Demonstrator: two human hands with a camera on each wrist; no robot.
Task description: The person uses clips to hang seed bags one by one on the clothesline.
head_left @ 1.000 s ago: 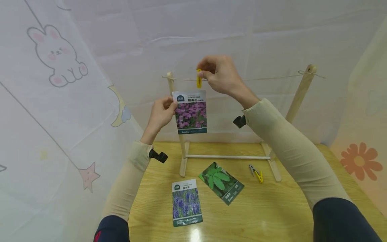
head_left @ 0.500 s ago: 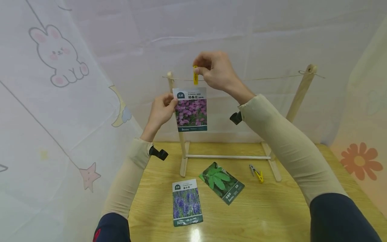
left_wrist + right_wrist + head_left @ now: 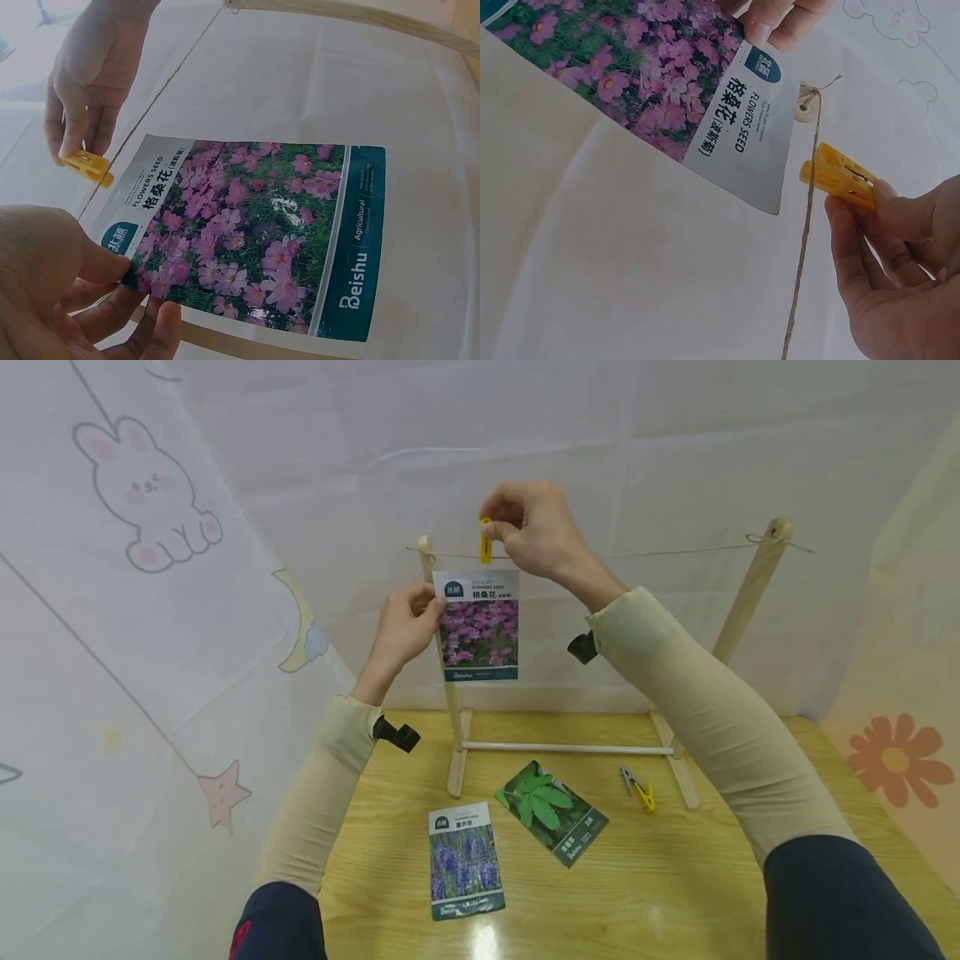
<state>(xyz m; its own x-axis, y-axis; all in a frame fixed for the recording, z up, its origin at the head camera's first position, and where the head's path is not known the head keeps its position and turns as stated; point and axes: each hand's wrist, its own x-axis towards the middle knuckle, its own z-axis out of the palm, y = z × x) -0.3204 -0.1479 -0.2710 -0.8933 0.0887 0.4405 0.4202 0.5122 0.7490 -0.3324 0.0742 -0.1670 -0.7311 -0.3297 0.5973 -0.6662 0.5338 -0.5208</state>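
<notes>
1. Moved since the earlier frame: right hand [image 3: 536, 531] with yellow clip [image 3: 844, 176], now higher and slightly further left; left hand [image 3: 405, 625] with pink-flower seed packet [image 3: 480, 639], now higher, its top edge nearer the string [image 3: 675, 552].
2. Right hand: thumb and fingers pinch the yellow clip from above. Clip tip reaches the string; whether it bites there, cannot tell.
3. Left hand: thumb and fingers grip the packet near its upper left corner, printed face toward the head camera.
4. Pink-flower seed packet: held roughly upright, top edge just below the clip, apart from it.
5. Step in hand, by judgement: lining up packet and clip for pegging to the string.
6. Next move, by judgement: raise the top edge to the string, part the clip, close it over both; left grip best kept until the clip bites.
7. String: tied between wooden posts [image 3: 753, 589].
8. Table [image 3: 600, 902]: purple-flower packet [image 3: 465, 864]; green-leaf packet [image 3: 551, 814], askew; grey-and-yellow clip [image 3: 637, 789], one or two pieces, cannot tell.
</notes>
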